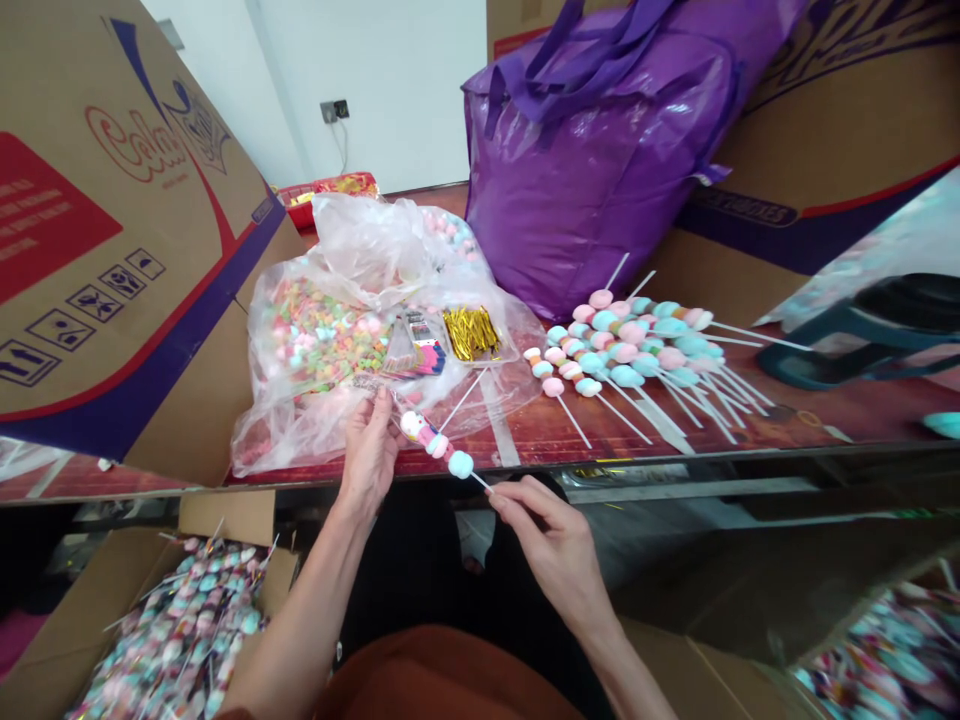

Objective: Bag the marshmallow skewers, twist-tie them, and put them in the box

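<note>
A marshmallow skewer [435, 440] with white, pink and pale blue pieces slants between my two hands above the table's front edge. My right hand [551, 525] pinches the lower end of its white stick between thumb and fingers. At the upper end, my left hand [371, 450] is closed, gripping what looks like the thin clear wrapper around the top of the skewer. Behind it lie a clear plastic bag of small colourful candies [322, 335], a stack of printed wrappers or labels [416, 345] and a tray of gold twist ties [472, 333]. A loose white stick [463, 400] lies close by.
Several marshmallow skewers [630, 345] are piled on the right of the table. A purple bag [577, 170] stands behind, with a large carton [112, 220] at left and a dark teal object [817, 345] at right. Below left, an open box holds skewers [180, 620].
</note>
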The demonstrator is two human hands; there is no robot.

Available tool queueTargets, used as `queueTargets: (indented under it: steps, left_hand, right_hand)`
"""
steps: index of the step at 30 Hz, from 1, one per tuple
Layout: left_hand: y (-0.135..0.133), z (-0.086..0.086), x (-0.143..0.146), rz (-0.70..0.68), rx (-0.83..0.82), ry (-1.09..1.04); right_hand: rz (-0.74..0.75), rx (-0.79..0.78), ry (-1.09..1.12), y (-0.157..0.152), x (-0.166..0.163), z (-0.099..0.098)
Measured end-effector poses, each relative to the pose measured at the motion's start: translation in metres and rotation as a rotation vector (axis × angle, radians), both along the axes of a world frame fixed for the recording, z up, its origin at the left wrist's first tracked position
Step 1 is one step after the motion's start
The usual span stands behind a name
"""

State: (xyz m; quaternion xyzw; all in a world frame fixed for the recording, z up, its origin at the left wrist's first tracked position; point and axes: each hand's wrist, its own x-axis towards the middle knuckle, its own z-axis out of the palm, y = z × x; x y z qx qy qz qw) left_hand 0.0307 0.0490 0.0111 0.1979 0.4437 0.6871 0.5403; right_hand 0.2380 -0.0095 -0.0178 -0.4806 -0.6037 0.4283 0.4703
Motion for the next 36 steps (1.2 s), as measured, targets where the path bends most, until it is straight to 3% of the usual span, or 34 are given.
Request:
queueTargets:
  steps: [5,10,15,19,29,31,36]
  left_hand:
    - [-0.007,-0.003,0.011,-0.14,-0.025,0.013]
    - [-0.008,-0.004,0.019,-0.144,-0.026,0.006]
    - [-0.002,0.001,0.008,-0.201,-0.044,0.032]
    - [-0.001,0.001,0.004,-0.238,-0.048,0.036]
    - [-0.004,-0.005,0.014,-0.236,-0.037,-0.052]
    - [-0.006,-0.005,0.017,-0.257,-0.047,-0.032]
    - [-0.013,-0.003,0.024,-0.331,-0.067,-0.027]
  right_hand:
    - [0.003,0.109,-0.041,0.003,-0.008,-0.005]
    - [0.038,0.198,-0.079,0.005,-0.015,-0.003]
    - [0.17,-0.115,-0.007,0.004,-0.006,0.007]
    - [0.147,-0.314,0.121,0.005,-0.004,0.004]
    - [0.289,-0.684,0.71,-0.004,-0.035,0.001]
    - [0.241,-0.624,0.663,-0.003,-0.04,0.001]
    - [0.023,-0.185,0.187,0.004,-0.044,-0.004]
